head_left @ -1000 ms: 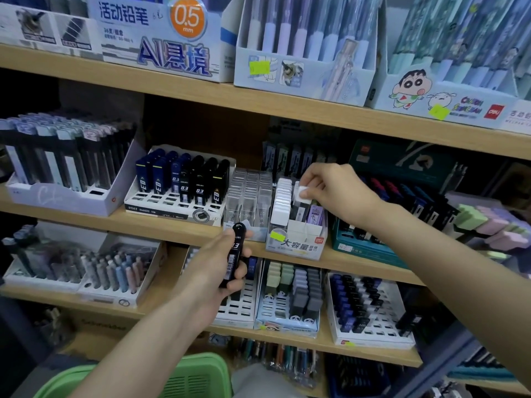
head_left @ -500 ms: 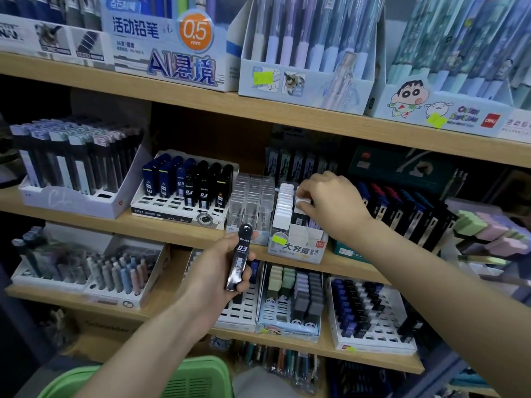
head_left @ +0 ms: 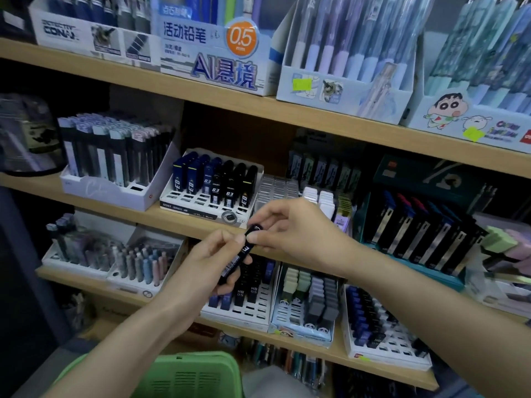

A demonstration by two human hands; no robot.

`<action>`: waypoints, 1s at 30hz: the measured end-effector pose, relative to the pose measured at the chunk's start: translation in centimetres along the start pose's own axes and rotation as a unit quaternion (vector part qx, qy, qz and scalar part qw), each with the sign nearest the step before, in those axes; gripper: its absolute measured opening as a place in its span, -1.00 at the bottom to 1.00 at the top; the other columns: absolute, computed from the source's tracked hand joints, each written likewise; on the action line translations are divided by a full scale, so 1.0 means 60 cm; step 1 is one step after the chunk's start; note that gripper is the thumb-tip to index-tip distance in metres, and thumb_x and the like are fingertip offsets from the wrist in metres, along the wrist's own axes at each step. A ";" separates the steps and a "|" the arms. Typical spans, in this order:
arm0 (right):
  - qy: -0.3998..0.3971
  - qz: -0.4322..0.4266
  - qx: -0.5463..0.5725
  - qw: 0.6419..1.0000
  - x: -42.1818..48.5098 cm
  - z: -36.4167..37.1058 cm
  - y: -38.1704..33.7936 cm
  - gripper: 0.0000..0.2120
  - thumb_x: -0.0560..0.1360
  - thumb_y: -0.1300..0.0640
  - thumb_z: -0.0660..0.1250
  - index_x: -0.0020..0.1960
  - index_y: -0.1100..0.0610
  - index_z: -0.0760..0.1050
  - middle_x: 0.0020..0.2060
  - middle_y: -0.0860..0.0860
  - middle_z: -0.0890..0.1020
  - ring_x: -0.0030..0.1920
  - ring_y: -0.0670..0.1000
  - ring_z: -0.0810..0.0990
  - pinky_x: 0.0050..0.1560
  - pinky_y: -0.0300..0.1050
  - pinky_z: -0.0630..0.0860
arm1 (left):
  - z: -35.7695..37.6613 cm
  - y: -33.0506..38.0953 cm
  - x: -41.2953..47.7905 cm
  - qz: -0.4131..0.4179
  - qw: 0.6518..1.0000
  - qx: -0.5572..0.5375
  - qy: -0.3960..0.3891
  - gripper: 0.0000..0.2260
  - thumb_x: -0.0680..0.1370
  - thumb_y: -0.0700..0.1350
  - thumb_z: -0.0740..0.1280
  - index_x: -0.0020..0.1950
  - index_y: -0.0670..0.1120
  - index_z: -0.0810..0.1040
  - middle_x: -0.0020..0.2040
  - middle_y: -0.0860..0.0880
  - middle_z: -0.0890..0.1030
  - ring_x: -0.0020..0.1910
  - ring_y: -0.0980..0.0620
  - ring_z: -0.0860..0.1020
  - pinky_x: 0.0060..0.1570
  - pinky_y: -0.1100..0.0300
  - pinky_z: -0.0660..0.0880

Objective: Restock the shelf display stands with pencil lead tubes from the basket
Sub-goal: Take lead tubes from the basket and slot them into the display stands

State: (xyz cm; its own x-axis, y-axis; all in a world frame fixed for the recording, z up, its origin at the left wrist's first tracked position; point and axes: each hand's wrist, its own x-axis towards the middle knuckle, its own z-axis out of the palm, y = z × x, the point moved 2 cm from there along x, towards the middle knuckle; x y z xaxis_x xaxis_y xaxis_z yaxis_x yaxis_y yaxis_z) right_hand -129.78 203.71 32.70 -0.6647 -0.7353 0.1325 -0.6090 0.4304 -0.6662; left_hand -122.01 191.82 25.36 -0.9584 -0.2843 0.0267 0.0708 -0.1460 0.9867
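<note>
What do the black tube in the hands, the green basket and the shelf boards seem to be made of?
Black tube: likely glossy plastic, with a printed label. Green basket: moulded plastic, with a slotted wall. Shelf board: wood or wood-look laminate, with a pale matte grain.

A stationery shop: wooden shelves (head_left: 287,109) hold display boxes of pencils (head_left: 344,67), stands of lead tubes (head_left: 212,182) and yellow price stickers (head_left: 301,84).
</note>
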 end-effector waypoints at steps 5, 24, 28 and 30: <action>0.011 0.025 0.130 0.991 0.027 0.002 -0.022 -0.93 0.48 0.24 0.38 -0.10 0.11 0.51 -0.27 0.02 0.62 -0.27 -0.08 0.64 -0.15 -0.22 0.63 | -0.047 0.029 0.025 0.116 0.982 0.135 0.065 -0.87 0.55 -0.04 0.28 -0.19 0.01 0.53 -0.33 0.06 0.53 -0.33 0.13 0.48 -0.30 0.30 0.38; 0.097 -0.052 -0.293 0.950 0.178 -0.005 0.007 -0.71 0.57 0.16 0.29 0.28 0.15 0.52 0.22 0.12 0.58 0.19 0.08 0.57 0.23 -0.04 0.48 | -0.106 -0.014 0.129 0.229 0.775 0.587 0.054 -0.66 0.62 -0.02 0.14 0.40 -0.01 0.36 0.25 0.03 0.36 0.29 0.04 0.26 0.37 0.14 0.13; 0.080 -0.047 -0.300 0.949 0.180 -0.015 0.009 -0.72 0.56 0.16 0.30 0.26 0.15 0.54 0.21 0.12 0.58 0.19 0.07 0.56 0.24 -0.10 0.47 | -0.108 -0.017 0.131 0.242 0.756 0.607 0.048 -0.65 0.60 -0.05 0.17 0.40 -0.02 0.36 0.23 0.02 0.37 0.27 0.05 0.27 0.36 0.16 0.10; 0.067 -0.043 -0.291 0.953 0.179 -0.020 0.008 -0.72 0.55 0.16 0.31 0.24 0.16 0.55 0.22 0.10 0.58 0.22 0.03 0.54 0.23 -0.22 0.43 | -0.108 -0.018 0.132 0.245 0.748 0.615 0.046 -0.65 0.60 -0.05 0.16 0.39 -0.02 0.35 0.23 0.03 0.36 0.26 0.05 0.27 0.36 0.17 0.09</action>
State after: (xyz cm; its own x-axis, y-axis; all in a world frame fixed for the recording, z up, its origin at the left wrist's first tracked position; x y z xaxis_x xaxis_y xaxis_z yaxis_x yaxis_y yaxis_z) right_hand -137.71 196.64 34.68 -0.6266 -0.7245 0.2871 -0.7752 0.6174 -0.1337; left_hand -127.89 183.61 23.50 -0.8732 -0.0903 0.4790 0.0446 0.9638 0.2630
